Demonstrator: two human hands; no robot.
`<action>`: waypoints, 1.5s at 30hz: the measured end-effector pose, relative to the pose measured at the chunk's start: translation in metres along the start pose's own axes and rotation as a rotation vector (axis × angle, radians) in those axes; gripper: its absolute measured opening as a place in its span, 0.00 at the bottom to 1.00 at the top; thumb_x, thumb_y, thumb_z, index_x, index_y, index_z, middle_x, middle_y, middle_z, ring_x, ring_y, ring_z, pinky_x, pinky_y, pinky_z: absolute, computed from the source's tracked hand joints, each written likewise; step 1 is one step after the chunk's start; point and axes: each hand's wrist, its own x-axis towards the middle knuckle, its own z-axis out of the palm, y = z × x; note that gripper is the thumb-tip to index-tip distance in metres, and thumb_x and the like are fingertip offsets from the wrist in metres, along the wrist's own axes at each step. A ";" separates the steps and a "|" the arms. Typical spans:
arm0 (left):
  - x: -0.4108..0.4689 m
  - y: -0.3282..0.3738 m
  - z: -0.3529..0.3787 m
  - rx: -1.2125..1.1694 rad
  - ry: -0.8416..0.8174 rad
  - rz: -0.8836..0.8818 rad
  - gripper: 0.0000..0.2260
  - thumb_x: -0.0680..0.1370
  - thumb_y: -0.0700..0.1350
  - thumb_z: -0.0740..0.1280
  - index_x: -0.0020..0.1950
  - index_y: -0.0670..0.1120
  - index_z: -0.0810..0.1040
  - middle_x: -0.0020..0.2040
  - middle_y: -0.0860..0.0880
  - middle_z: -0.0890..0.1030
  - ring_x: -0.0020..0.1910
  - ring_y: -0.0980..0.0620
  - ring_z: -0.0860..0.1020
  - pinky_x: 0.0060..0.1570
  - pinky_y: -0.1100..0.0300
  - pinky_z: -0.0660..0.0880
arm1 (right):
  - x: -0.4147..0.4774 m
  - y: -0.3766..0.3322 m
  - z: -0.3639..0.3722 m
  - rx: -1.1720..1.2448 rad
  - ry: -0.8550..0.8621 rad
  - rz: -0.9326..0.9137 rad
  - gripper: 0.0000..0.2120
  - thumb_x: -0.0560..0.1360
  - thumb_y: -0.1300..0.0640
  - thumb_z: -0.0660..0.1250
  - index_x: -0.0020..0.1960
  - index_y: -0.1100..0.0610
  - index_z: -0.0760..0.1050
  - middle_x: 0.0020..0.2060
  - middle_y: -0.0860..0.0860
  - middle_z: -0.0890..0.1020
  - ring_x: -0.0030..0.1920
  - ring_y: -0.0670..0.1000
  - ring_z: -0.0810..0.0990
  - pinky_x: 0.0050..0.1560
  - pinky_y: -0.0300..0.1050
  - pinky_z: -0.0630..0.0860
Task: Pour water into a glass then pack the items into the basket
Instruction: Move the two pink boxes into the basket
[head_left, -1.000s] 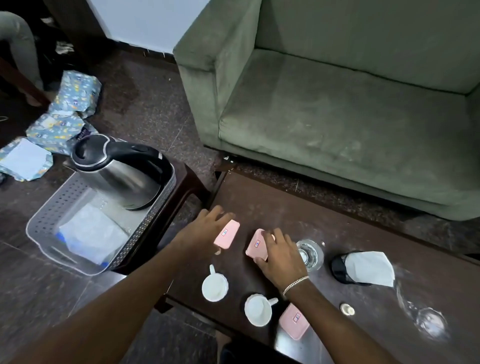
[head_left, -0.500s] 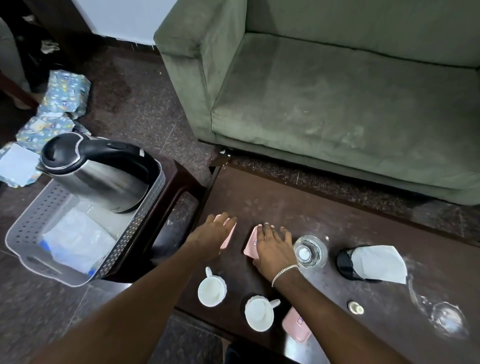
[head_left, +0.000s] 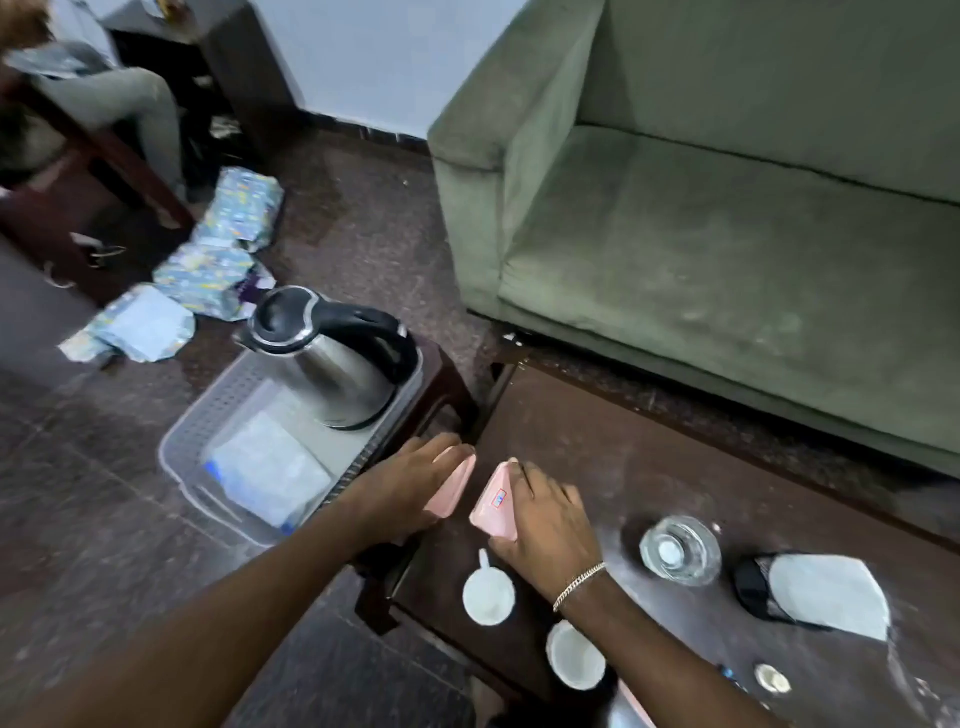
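My left hand grips a pink coaster at the left edge of the dark table, beside the basket. My right hand grips a second pink coaster, tilted up off the table. The grey perforated basket sits on a low stool to the left and holds a steel kettle and a clear plastic packet. Two white cups stand near the table's front edge. A glass of water stands right of my right hand.
A black holder with white napkins lies at the right. A small round cap sits near the front edge. A green sofa runs behind the table. Wrapped packages lie on the floor, and a seated person is at far left.
Both hands have carried the pink coasters leftward, from the table's middle to its left edge near the basket. The camera has swung left and up.
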 end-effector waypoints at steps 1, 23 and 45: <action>-0.018 -0.018 -0.010 -0.005 0.016 -0.014 0.44 0.68 0.46 0.77 0.81 0.49 0.61 0.78 0.48 0.65 0.72 0.44 0.70 0.70 0.54 0.71 | 0.006 -0.018 -0.006 0.029 0.011 -0.038 0.46 0.68 0.40 0.71 0.79 0.57 0.59 0.75 0.54 0.67 0.73 0.54 0.69 0.68 0.51 0.66; -0.118 -0.223 -0.018 -0.018 -0.195 -0.187 0.44 0.67 0.44 0.80 0.80 0.49 0.64 0.77 0.51 0.67 0.71 0.47 0.72 0.69 0.54 0.71 | 0.121 -0.245 0.038 0.005 -0.060 -0.237 0.33 0.68 0.47 0.75 0.66 0.65 0.72 0.60 0.60 0.78 0.59 0.57 0.77 0.66 0.57 0.63; -0.107 -0.228 -0.005 0.046 -0.305 -0.073 0.47 0.66 0.50 0.82 0.77 0.60 0.59 0.74 0.58 0.63 0.61 0.49 0.71 0.58 0.53 0.76 | 0.118 -0.252 0.067 0.081 -0.090 -0.149 0.38 0.64 0.42 0.79 0.64 0.64 0.73 0.57 0.58 0.79 0.56 0.57 0.78 0.64 0.54 0.64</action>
